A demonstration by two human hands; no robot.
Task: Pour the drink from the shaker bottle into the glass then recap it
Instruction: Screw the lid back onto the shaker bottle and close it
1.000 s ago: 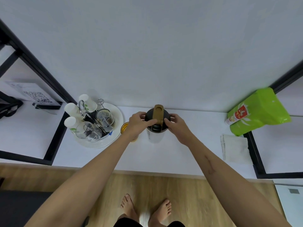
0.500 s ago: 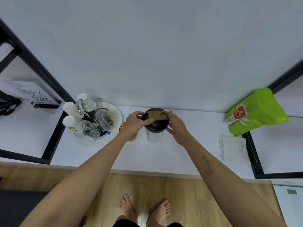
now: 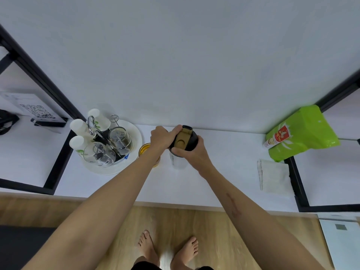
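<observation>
The shaker bottle point(image 3: 178, 161) stands upright on the white counter point(image 3: 224, 172), its clear body showing below a black lid point(image 3: 191, 140) with a tan flip cap point(image 3: 182, 138). My left hand point(image 3: 160, 138) grips the lid's left side. My right hand point(image 3: 190, 153) grips its front and right side. A glass point(image 3: 145, 150) with amber drink stands just left of the bottle, partly hidden behind my left wrist.
A white round tray point(image 3: 134, 133) with upturned glasses and paper cups sits at the left. A folded white cloth point(image 3: 273, 178) and a green pouch point(image 3: 303, 131) lie at the right. Black frame posts point(image 3: 294, 178) flank the counter. A QR sign point(image 3: 37, 111) stands far left.
The lid has turned: the tan cap pointed away, then lay sideways, and now points away again. Both hands shifted round the lid, the right one coming to its front.
</observation>
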